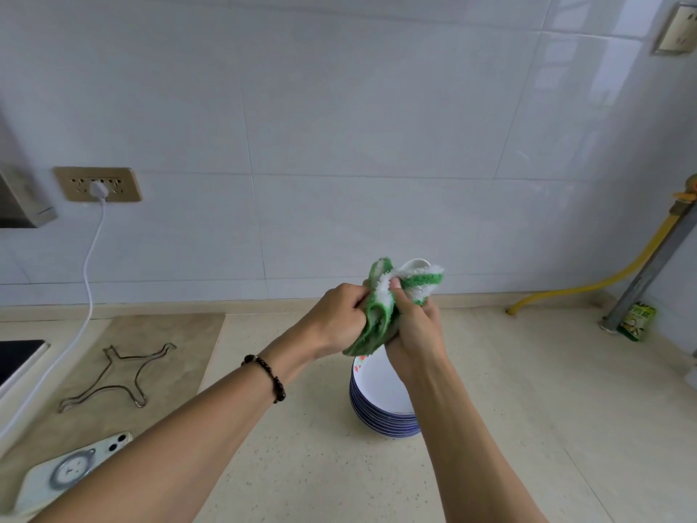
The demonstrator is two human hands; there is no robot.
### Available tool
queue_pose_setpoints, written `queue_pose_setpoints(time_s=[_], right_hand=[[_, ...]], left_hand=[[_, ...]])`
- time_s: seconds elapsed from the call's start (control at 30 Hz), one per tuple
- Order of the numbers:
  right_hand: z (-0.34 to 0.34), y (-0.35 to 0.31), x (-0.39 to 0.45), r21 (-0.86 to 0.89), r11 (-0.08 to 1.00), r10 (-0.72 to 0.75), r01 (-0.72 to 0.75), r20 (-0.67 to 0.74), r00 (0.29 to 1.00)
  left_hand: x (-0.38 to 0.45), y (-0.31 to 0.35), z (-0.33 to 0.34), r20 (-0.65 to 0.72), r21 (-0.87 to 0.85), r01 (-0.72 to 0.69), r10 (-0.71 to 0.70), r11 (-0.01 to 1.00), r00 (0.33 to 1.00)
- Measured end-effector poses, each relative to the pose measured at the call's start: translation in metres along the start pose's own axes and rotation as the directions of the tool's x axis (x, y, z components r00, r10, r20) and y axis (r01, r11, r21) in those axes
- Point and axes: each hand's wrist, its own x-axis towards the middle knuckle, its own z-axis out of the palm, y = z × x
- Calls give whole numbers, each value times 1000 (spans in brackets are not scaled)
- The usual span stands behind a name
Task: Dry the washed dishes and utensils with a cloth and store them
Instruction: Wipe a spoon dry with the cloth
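Both hands are raised above the counter, wrapped in a green and white cloth (381, 300). A white ceramic spoon (415, 264) pokes out of the cloth's top; only its bowl shows. My right hand (415, 326) grips the cloth around the spoon, thumb pressed on the fabric. My left hand (341, 315) pinches the cloth's left side. Below the hands stands a stack of several white plates with blue rims (381, 402) on the beige counter (528, 409).
A wire trivet (117, 375) lies on a tan mat at the left, with a phone (71, 469) near the front edge. A white cable (88, 281) runs from a wall socket. A yellow hose (588, 285) and a green packet (637, 320) sit at the back right.
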Motion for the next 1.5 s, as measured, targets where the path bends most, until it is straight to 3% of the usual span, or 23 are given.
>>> queue_pose_setpoints(time_s=[0.23,0.37,0.47,0.53,0.6,0.63,0.67,0.73,0.8,0.97,1.1,1.17,1.27,1.33,1.5], right_hand=[[-8,-8,10,-292,953,-76,78,20,997],[-17,-10,17,-540,833,-130,121,21,991],[-26,-10,19,-793,565,-180,226,149,972],[-24,-10,13,-893,265,-187,364,323,928],[-14,-8,7,-797,-72,-100,599,603,791],[-9,-4,6,-695,-190,-8,693,707,707],[-3,0,4,-638,-242,83,731,737,671],[5,-1,1,-695,-207,184,689,664,725],[3,-4,3,-792,-111,182,601,578,795],[-7,4,-4,-843,359,-96,400,393,915],[-6,21,-22,-753,591,-206,290,207,956],[-2,20,-35,-803,522,-175,288,230,957],[8,15,-54,-901,64,21,428,430,902],[15,16,-65,-834,-130,201,537,508,838],[1,8,-80,-825,-149,354,545,470,809]], left_hand=[[0,-9,-11,20,57,-31,30,998,999],[-5,-16,-20,62,134,-22,14,991,998],[-10,-21,-33,124,271,-24,-10,962,992],[-10,-26,-43,168,385,-45,-21,922,986],[-9,-27,-50,205,528,-90,-23,844,979],[-9,-27,-53,218,595,-126,-9,794,976],[-10,-28,-56,230,639,-165,18,751,973],[-12,-34,-59,242,655,-232,91,719,966],[-17,-43,-63,253,620,-274,144,735,957],[-35,-56,-70,137,264,-204,173,943,975],[-46,-59,-65,124,164,-117,97,980,988],[-49,-55,-72,195,218,-83,40,972,980],[-53,-43,-76,312,395,-127,-3,910,950],[-57,-35,-67,349,532,-188,-12,826,937],[-70,-34,-56,354,630,-256,23,733,935]])
